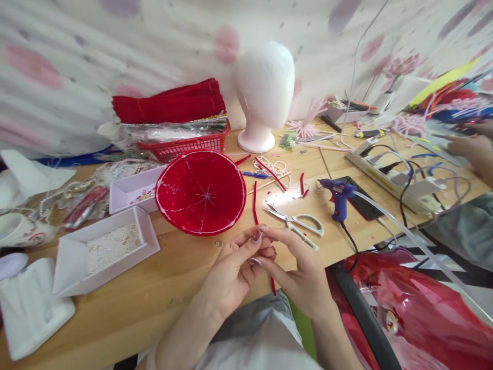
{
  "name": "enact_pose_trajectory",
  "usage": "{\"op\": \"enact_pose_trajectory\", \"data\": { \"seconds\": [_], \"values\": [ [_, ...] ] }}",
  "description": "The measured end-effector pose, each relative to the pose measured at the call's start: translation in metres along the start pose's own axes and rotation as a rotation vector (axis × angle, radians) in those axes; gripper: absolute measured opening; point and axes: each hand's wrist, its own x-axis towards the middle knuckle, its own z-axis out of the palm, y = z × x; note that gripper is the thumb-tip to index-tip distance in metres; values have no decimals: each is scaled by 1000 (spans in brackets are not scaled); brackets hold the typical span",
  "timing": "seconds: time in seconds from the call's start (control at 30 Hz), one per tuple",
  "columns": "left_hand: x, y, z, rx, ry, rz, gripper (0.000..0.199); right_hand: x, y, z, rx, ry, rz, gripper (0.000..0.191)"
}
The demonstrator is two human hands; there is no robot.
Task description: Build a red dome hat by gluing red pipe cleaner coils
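Slim red strip [254,204], nearly straight, on wooden table [177,264], partly hidden.

Pale wooden table [185,267]: white scissors [296,221], blue glue gun [339,195], blue pen [254,175], red bowl [200,198], pearl tray [108,249].

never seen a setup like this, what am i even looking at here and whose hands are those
There is no robot here. The one picture comes from a camera worn on a person's head, looking forward and down, so the left hand and right hand are the wearer's own. Their fingertips meet above the near edge of a wooden table. Anything between them is too small to make out; a thin red strip shows just beyond them, but I can't tell whether it is held.

On the table are a red bowl-shaped piece, a white tray of beads, scissors, a blue glue gun and a white head form. At the far right is another person's hand.
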Motion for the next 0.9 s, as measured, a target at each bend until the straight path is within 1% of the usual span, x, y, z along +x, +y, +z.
{"op": "enact_pose_trajectory", "data": {
  "seconds": [0.1, 0.2, 0.3, 0.4, 0.47, 0.53, 0.6, 0.63, 0.67, 0.73, 0.8, 0.83, 0.87, 0.9],
  "values": [
    [-4, -3, -4, 44, 2, -6, 41, 0, 0, 0, 2, 68, -32, 37],
    [-8, -5, -7, 156, -17, 26, 48, -2, -1, -2, 40, 120, -32, 28],
    [-13, -5, -9, 293, -53, 103, 56, -3, 0, -4, 51, 100, -5, 21],
    [-19, -3, -13, 378, -119, 153, 59, -3, 3, -5, 67, 95, -12, 17],
    [-22, -2, -15, 393, -194, 145, 62, -4, 6, -2, 91, 123, -33, 16],
    [-23, -1, -18, 355, -277, 108, 68, -4, 8, 3, 131, 167, -39, 17],
    [-24, 1, -21, 293, -351, 49, 71, -2, 5, 10, 189, 232, -10, 18],
    [-24, 3, -23, 286, -381, 21, 71, -1, 2, 14, 225, 274, 15, 22],
    [-24, 5, -26, 309, -399, 1, 67, 0, -2, 18, 264, 319, 38, 27],
    [-24, 11, -32, 441, -389, -9, 51, 1, -12, 20, 338, 416, 54, 38],
    [-25, 17, -39, 598, -336, 15, 37, -2, -18, 13, 362, 446, 3, 45],
    [-26, 19, -41, 655, -311, 24, 34, -6, -19, 4, 337, 404, -32, 47],
    [-26, 20, -43, 695, -295, 23, 34, -11, -18, -9, 260, 354, -63, 48],
    [-26, 21, -45, 723, -292, 13, 35, -19, -15, -25, 118, 289, -58, 46]
  ]
}}
